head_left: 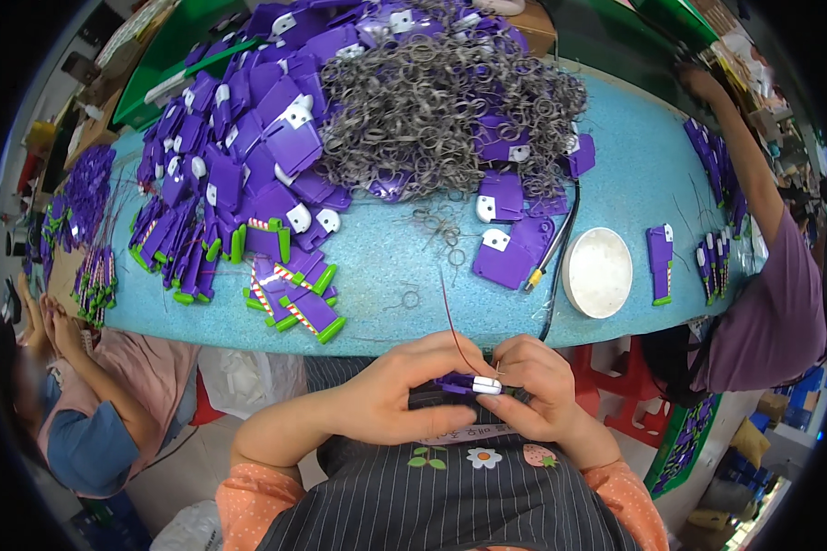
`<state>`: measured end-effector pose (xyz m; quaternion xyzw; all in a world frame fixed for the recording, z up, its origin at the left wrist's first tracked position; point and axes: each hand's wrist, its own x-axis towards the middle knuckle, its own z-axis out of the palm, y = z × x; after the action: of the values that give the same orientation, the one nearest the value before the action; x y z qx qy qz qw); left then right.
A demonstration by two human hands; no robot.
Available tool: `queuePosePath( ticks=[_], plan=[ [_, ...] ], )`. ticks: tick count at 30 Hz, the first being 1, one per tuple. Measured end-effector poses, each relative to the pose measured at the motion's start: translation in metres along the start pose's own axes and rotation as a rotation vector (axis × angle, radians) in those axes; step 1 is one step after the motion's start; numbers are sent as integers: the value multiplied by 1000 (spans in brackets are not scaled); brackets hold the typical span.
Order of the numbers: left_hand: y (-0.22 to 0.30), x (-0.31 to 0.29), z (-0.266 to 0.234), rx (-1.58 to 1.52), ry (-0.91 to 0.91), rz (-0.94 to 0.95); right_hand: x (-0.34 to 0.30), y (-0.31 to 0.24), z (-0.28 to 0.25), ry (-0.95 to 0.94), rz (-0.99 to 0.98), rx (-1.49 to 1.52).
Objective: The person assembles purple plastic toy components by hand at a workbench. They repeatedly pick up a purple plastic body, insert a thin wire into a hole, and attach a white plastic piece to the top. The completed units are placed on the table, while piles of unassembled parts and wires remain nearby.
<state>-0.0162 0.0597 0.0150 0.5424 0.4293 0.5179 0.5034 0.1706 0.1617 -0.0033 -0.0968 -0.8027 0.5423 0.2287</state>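
Observation:
My left hand and my right hand meet close to my apron, in front of the table's near edge. Between them is a small purple and white plastic part, mostly covered by my fingers. The left fingers curl round its purple side, while the right fingertips pinch at its white end. A thin dark red wire rises from the part above my hands. On the table beyond lie a few loose grey wire coils and several purple toy leg parts with green ends and striped sides.
A big heap of purple and white plastic parts and a tangle of grey wire coils cover the far table. At right stand a white bowl, a pen-like tool on a black cable, and a single leg part. Co-workers sit on both sides.

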Motion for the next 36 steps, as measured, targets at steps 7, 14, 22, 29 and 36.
queuePosePath(
  ticks=[7, 14, 22, 29, 36],
  plan=[
    [-4, -13, 13, 276, 66, 37, 8, -15, -22, -122, 235, 260],
    [-9, -12, 32, 490, -54, 105, 10, -21, -14, -207, 543, 650],
    [-30, -17, 39, -213, 199, 33, -10, 0, -9, 93, 82, 155],
    [-39, -4, 40, 153, 249, 139, -11, 5, -4, 170, -117, -199],
    [-54, 5, 47, 63, 258, 146, -16, 5, -6, 246, -8, -123]
  ],
)
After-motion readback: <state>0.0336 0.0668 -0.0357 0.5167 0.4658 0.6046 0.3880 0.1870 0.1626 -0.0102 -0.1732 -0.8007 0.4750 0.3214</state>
